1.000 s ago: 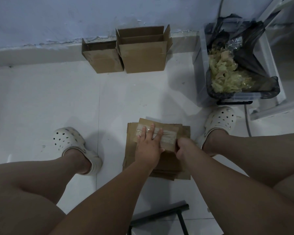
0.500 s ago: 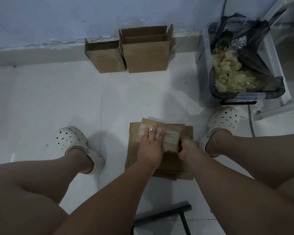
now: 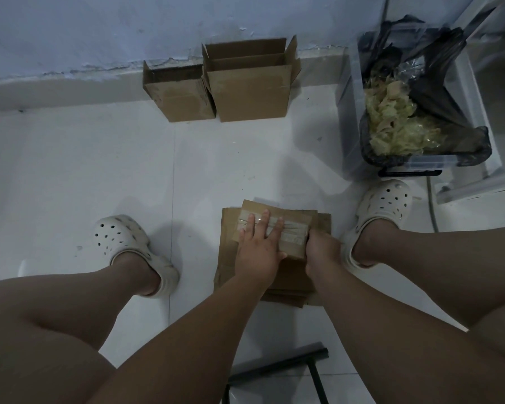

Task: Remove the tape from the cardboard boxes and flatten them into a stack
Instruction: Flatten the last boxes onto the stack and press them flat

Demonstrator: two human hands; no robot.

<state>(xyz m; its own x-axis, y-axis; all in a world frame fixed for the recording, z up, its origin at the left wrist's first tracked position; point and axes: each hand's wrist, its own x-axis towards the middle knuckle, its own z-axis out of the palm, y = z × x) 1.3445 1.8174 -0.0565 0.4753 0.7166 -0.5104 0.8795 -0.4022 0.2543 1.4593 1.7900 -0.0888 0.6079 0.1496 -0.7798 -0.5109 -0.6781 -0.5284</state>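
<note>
A small taped cardboard box (image 3: 292,217) lies on a stack of flattened cardboard (image 3: 227,258) on the white floor between my feet. Clear tape (image 3: 292,233) runs across the box's top. My left hand (image 3: 258,246) presses flat on the box, fingers straight over the tape. My right hand (image 3: 321,252) is curled at the box's right end, where the tape bunches; its fingertips are hidden. Two open, upright boxes stand against the wall: a smaller one (image 3: 177,97) and a larger one (image 3: 251,88).
A clear bin (image 3: 414,163) lined with a black bag holds crumpled tape at the right, beside a white frame (image 3: 475,188). My white clogs (image 3: 123,237) flank the stack. A black metal bar (image 3: 277,368) lies on the floor near me.
My right hand has shifted slightly right along the box's end; the left hand stays pressed on the box. The camera view has drifted a little.
</note>
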